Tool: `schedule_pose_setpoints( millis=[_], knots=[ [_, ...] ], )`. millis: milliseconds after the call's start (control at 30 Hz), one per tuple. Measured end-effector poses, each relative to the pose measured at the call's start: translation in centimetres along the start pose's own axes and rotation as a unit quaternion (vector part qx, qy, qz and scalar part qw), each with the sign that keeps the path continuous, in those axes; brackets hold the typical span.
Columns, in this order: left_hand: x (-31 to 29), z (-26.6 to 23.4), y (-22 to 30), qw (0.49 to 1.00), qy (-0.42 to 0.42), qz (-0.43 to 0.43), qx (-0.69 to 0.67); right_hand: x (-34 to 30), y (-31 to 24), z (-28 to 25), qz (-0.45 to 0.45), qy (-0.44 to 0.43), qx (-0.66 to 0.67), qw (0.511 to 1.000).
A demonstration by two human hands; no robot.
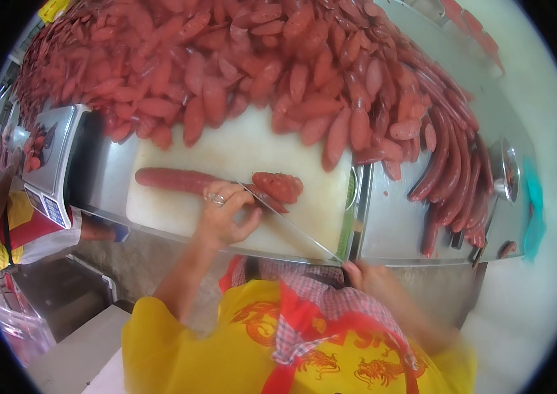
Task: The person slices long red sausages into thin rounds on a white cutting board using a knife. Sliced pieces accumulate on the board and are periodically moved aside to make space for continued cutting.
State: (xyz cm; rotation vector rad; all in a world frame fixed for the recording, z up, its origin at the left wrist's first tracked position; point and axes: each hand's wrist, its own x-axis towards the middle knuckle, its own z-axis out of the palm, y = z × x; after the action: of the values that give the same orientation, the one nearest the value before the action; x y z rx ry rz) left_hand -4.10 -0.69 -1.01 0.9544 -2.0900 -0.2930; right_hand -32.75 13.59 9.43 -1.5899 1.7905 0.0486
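Observation:
A long red sausage point(172, 180) lies crosswise on a white cutting board point(239, 141). My left hand point(227, 217), a ring on one finger, presses its fingers down on the sausage's right end. From the lower right, my right hand point(380, 287) grips a knife point(301, 230); its handle is hidden in the closed fingers. The blade slants up and left across the board, its far part at the sausage's cut end beside my left fingers. Several cut sausage slices point(278, 186) lie bunched just right of the blade.
A large heap of sliced sausage point(219, 59) covers the far side. Whole sausages point(456, 171) lie on the metal table point(383, 223) at right, near a metal bowl point(506, 169) and a teal bag-like item point(533, 210). At left stands a scale point(55, 164), with another person point(9, 230) beyond.

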Motion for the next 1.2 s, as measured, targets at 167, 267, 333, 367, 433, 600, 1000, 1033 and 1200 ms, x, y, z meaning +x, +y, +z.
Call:
schedule_pose_setpoints(
  millis=[167,267,333,367,433,600,1000,1033,1200],
  knots=[
    [-0.2,-0.6,-0.1,0.999,0.008,0.032,-0.002,9.3,-4.1,3.4,-0.126,0.064,0.022,0.99],
    [-0.4,-1.3,-0.7,0.999,0.019,0.04,0.022,8.8,-4.7,2.2,-0.129,0.049,0.03,0.99],
    [-0.6,-1.7,-1.0,0.997,0.057,0.038,0.041,4.6,-3.0,0.4,-0.139,0.038,0.033,0.989],
    [-0.7,-1.8,-1.1,0.998,0.042,0.028,0.044,2.6,-2.4,0.0,-0.068,0.008,0.024,0.997],
    [-0.7,-2.0,-1.3,0.999,0.026,0.021,0.035,-1.0,-1.2,-0.7,-0.01,-0.018,0.008,1.0],
    [-0.6,-1.7,-1.4,0.999,0.019,-0.005,0.027,-1.2,-1.5,0.2,0.035,-0.028,-0.03,0.999],
    [-0.9,-3.5,-2.7,0.997,0.026,0.015,0.072,4.3,-4.0,1.2,-0.116,0.015,-0.006,0.993],
    [-1.0,-3.6,-2.8,0.998,0.02,0.013,0.064,2.3,-3.2,0.8,-0.035,-0.03,-0.007,0.999],
    [-0.9,-3.3,-3.1,0.999,0.02,0.0,0.047,-0.7,-2.5,0.1,0.057,-0.061,-0.025,0.996]
  ],
)
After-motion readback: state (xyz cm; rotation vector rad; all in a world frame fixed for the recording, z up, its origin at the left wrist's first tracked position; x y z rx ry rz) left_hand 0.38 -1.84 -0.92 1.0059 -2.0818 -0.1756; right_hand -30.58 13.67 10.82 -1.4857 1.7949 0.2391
